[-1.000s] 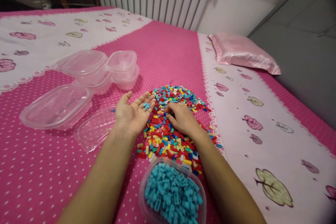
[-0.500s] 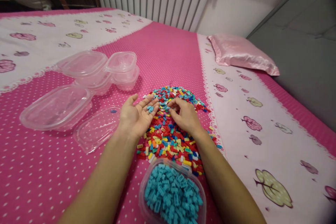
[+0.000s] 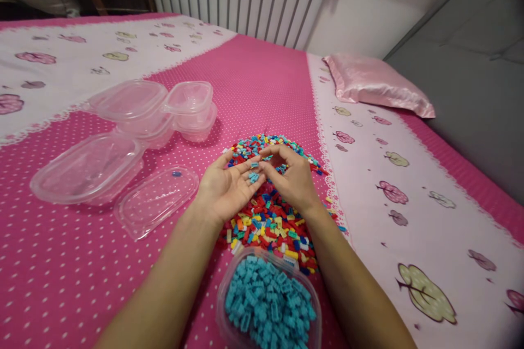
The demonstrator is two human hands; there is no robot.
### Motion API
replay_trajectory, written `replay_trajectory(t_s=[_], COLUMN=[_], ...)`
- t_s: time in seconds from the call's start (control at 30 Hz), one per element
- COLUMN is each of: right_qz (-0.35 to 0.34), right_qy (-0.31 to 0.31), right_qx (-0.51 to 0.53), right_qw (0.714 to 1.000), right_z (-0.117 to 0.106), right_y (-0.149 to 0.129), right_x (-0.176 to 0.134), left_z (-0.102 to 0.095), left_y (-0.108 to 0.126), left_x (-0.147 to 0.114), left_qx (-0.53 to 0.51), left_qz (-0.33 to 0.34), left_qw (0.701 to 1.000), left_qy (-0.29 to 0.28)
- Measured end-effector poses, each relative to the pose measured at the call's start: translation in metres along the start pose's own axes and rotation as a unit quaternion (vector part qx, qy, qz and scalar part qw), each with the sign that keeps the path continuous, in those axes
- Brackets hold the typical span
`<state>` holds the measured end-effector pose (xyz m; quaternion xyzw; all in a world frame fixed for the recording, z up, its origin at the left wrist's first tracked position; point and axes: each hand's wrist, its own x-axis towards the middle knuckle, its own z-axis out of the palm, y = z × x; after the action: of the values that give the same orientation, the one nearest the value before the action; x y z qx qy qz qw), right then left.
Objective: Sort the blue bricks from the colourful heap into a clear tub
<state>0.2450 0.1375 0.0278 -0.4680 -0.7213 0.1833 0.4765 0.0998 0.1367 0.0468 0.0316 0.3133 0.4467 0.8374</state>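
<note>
My left hand (image 3: 227, 188) is turned palm up with its fingers stretched, and a few small light blue toy bricks (image 3: 254, 178) lie on the fingers. Just beside it, my right hand (image 3: 292, 177) is curled, thumb and forefinger pinching a light blue brick (image 3: 254, 164) over the left fingertips. Below both hands spreads a pile of mixed toy bricks (image 3: 278, 223) in red, yellow, blue, green and white, partly hidden by the hands. Closest to me, a clear plastic tub (image 3: 223, 305) is filled with light blue bricks (image 3: 270, 302).
On the pink dotted bedspread (image 3: 262, 82), several clear lidded containers (image 3: 85, 169) stand at the left. A loose clear lid (image 3: 155, 202) with one dark blue piece (image 3: 176, 174) lies near my left forearm. A pink pillow (image 3: 376, 84) rests by the grey headboard (image 3: 462, 65).
My left hand has moved right and slightly toward me, carrying its bricks up to my right hand. The right hand stays near the same spot, and a light blue brick now shows at its fingertips.
</note>
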Motion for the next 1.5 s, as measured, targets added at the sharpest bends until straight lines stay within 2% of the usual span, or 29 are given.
replay_trajectory(t_s=[0.17, 0.23, 0.33, 0.47, 0.53, 0.63, 0.73, 0.9, 0.97, 1.07, 1.13, 1.23, 1.37, 1.5], right_qz=[0.064, 0.102, 0.138, 0.135, 0.129, 0.158, 0.202, 0.310, 0.313, 0.256, 0.230, 0.248, 0.287, 0.306], right_qy=[0.061, 0.035, -0.058, -0.171, -0.185, -0.169, -0.159, -0.180, -0.159, -0.139, -0.147, -0.148, -0.127, -0.181], right_qx=[-0.002, -0.024, -0.100, -0.187, -0.226, -0.293, -0.335, -0.362, -0.359, -0.328, -0.314, -0.320, -0.317, -0.302], right_qw=[0.996, 0.994, 0.984, 0.958, 0.948, 0.928, 0.906, 0.860, 0.865, 0.899, 0.909, 0.902, 0.895, 0.885], right_z=[-0.007, -0.012, -0.018, -0.018, -0.018, -0.023, -0.034, -0.051, -0.052, -0.046, -0.041, -0.040, -0.050, -0.054], right_y=[0.011, 0.017, 0.024, 0.023, 0.022, 0.023, 0.021, 0.011, 0.010, 0.013, 0.016, 0.018, 0.019, 0.018], right_x=[0.002, 0.002, 0.001, -0.001, -0.002, -0.003, -0.002, 0.003, 0.004, 0.004, 0.004, 0.004, 0.004, 0.004], left_z=[0.003, 0.004, 0.003, 0.002, 0.002, 0.002, 0.002, 0.002, 0.002, 0.001, 0.000, 0.000, 0.000, 0.000], left_y=[0.003, 0.005, 0.008, 0.010, 0.010, 0.011, 0.011, 0.011, 0.011, 0.012, 0.012, 0.012, 0.012, 0.012], left_x=[-0.003, -0.004, -0.004, -0.004, -0.004, -0.004, -0.004, -0.003, -0.003, -0.003, -0.003, -0.003, -0.004, -0.004], left_qx=[-0.002, -0.001, -0.001, 0.005, 0.007, 0.009, 0.001, 0.006, 0.009, 0.015, 0.018, 0.019, 0.020, 0.017], left_qz=[0.041, 0.073, 0.107, 0.114, 0.115, 0.115, 0.114, 0.120, 0.122, 0.122, 0.119, 0.116, 0.115, 0.116], left_qw=[0.998, 0.995, 0.990, 0.989, 0.989, 0.989, 0.989, 0.988, 0.987, 0.988, 0.988, 0.989, 0.989, 0.989], left_qy=[0.044, 0.073, 0.096, 0.099, 0.096, 0.091, 0.096, 0.101, 0.100, 0.098, 0.094, 0.090, 0.092, 0.094])
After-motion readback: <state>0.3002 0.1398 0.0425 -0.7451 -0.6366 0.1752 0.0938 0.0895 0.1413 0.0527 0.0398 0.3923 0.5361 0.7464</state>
